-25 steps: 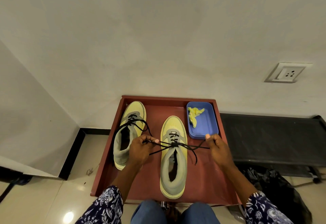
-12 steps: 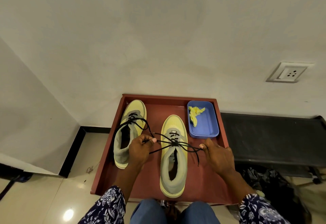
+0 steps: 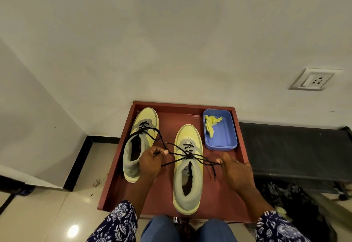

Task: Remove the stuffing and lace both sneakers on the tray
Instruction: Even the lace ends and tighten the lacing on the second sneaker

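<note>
Fingers (image 3: 162, 153) of the left hand (image 3: 150, 162) pinch one black lace strand beside the near sneaker (image 3: 187, 167), curled tight around it. At three o'clock of the knot (image 3: 188, 156), the right hand (image 3: 235, 173) has slid in closer than a second ago, its splayed fingers low over the tray (image 3: 162, 190) and its thumb tip pinning the loop end of the lace (image 3: 206, 162). So the strands that were pulled wide and taut now slacken on the right. My read: the tightening pull is over and a bow or a final cinch comes next.

That sneaker sits at the tray's centre, toe toward twelve o'clock. Its toe is pale yellow and perforated, its collar soft grey, its sole rubbery yellow. The thin round cord is crossed at the upper eyelets.

Out at ten o'clock lies the second sneaker (image 3: 140, 140), laced, its long black loops trailing loosely. Whether it is tied I cannot tell.

At one o'clock a blue plastic tub (image 3: 226, 138) with rounded corners holds crumpled yellow stuffing (image 3: 210, 125). Both shoe mouths look empty.

The tray is a reddish-brown, matte, raised-lip square resting on the glossy tiled floor (image 3: 47, 213).
</note>
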Demonstrator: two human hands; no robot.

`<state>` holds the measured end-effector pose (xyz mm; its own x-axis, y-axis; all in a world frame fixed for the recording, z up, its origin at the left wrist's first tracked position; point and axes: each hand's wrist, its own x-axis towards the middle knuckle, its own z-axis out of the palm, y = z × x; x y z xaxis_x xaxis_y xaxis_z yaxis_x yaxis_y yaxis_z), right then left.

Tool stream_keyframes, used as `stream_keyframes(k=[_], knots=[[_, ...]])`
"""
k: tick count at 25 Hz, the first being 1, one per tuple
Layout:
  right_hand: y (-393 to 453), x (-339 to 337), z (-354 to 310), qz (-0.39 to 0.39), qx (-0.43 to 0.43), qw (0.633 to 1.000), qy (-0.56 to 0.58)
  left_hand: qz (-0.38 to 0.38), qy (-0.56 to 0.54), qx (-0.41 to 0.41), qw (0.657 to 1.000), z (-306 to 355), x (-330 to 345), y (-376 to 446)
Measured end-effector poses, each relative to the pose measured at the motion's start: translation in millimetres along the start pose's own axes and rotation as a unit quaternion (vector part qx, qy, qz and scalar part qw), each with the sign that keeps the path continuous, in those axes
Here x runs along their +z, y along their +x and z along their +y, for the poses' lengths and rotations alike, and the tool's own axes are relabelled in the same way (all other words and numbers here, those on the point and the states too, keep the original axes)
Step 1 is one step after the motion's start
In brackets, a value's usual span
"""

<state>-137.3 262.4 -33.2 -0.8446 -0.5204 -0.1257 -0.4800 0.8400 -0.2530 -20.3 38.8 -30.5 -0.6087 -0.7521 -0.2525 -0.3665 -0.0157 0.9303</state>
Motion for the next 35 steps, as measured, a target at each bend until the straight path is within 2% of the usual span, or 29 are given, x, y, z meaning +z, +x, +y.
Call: stream_keyframes(k=[7, 9, 11, 13, 16, 19, 23, 25, 27, 28, 32, 35], knots=[[-2, 15, -9, -0.034, 0.067, 0.995, 0.058, -0.004, 0.026, 0.006, 1.000, -4, 0, -2], [-2, 20, -8, -0.070, 0.100, 0.982, 0.142, -0.019, 0.042, 0.022, 0.999, -6, -1, -3], [-2, 22, -9, -0.069, 0.139, 0.952, 0.263, -0.021, 0.077, 0.065, 0.995, -8, -2, -4], [-1, 21, -14, -0.046, 0.163, 0.927, 0.335, -0.004, 0.099, 0.104, 0.990, -10, -1, -6], [4, 20, -24, -0.014, 0.152, 0.930, 0.333, 0.076, 0.143, 0.139, 0.977, -12, 4, -11], [9, 19, -34, 0.024, 0.119, 0.949, 0.291, 0.158, 0.225, 0.270, 0.923, -10, 9, -18], [8, 15, -51, 0.032, 0.001, 0.937, 0.347, 0.062, 0.313, 0.446, 0.836, -3, 20, -25], [7, 14, -58, 0.011, -0.068, 0.942, 0.328, 0.020, 0.377, 0.474, 0.795, -4, 25, -24], [6, 16, -62, -0.010, -0.101, 0.948, 0.303, -0.015, 0.431, 0.462, 0.775, -4, 24, -22], [5, 17, -64, -0.018, -0.108, 0.950, 0.292, -0.030, 0.439, 0.451, 0.777, -4, 23, -22], [3, 21, -65, -0.017, -0.095, 0.955, 0.280, -0.094, 0.408, 0.388, 0.821, -4, 18, -20], [0, 27, -66, -0.005, -0.089, 0.958, 0.271, -0.151, 0.337, 0.311, 0.876, -8, 17, -20]])
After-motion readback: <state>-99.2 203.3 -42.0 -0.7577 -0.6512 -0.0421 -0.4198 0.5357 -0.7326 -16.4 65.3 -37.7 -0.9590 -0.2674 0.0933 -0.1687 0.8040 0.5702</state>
